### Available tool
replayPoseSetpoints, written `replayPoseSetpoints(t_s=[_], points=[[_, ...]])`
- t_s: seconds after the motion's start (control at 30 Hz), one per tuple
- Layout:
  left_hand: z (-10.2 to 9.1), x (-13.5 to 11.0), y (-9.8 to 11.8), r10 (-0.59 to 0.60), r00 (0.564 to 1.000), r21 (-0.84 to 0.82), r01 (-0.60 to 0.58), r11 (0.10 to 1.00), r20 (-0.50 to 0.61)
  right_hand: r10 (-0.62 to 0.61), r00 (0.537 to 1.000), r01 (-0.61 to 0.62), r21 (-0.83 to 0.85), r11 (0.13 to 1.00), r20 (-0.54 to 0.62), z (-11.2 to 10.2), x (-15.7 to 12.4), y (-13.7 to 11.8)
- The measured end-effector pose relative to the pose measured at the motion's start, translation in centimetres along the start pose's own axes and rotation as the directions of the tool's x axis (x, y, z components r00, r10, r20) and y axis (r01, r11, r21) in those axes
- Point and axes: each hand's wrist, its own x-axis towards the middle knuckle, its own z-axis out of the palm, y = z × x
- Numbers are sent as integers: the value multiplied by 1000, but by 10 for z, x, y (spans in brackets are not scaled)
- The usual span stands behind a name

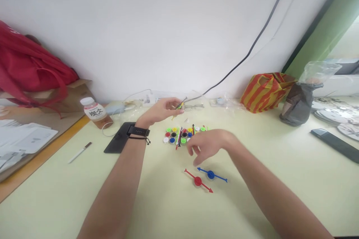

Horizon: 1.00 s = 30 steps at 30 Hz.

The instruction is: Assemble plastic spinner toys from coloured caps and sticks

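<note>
My left hand [161, 112], with a black watch on its wrist, is closed on a few thin coloured spinner arrows [181, 106], yellow, green and dark, above the far side of the table. My right hand [206, 145] hovers palm down, its fingers loosely bent and apart with nothing visible in them. Behind and partly under it lie rows of round coloured discs [174, 134] with more arrows [179, 137] among them. Nearer to me rest two assembled spinners: a red spinner [198, 181] and a blue spinner [211, 174], each an arrow across a round base.
A black tablet-like slab [119, 140], a drink bottle [95, 112] and a pen [80, 152] are on the left. Glasses [194, 106] and clear plastic lie along the wall. On the right stand a striped bag [266, 91], a grey bag [296, 104] and a dark flat case [336, 143].
</note>
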Motion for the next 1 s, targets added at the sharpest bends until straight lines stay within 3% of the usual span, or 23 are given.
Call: replayPoseSetpoints(t_s=[0.07,0.2,0.27,0.4,0.57,0.67,0.77,0.87,0.93,1.0], points=[[3,1,-1,-22,1000,25,21,999,19,-14,999,17,-66,998,37,14,20,-13],[6,1,0,-52,997,86,46,995,58,-125,980,128,-12,992,152,30,42,-29],[6,1,1,-62,994,105,53,993,89,-164,973,165,7,986,165,31,43,-27],[5,1,-2,-77,989,118,62,991,124,-144,986,145,-5,989,87,26,39,-17],[5,3,-7,-85,988,119,70,990,127,-106,964,110,-3,994,242,30,43,-21],[5,2,-7,-85,989,123,70,990,122,-181,961,175,50,983,208,30,44,-23],[3,0,-5,-90,989,121,76,990,116,-295,951,260,275,926,94,18,30,-17],[0,-1,-5,-96,991,131,83,988,91,-277,928,364,445,818,-250,-5,1,-6],[-1,-2,-4,-98,991,141,84,986,92,-173,855,418,452,788,-488,-19,-20,3],[-2,-2,-3,-96,990,146,80,986,107,-57,724,472,433,768,-687,-30,-39,15]])
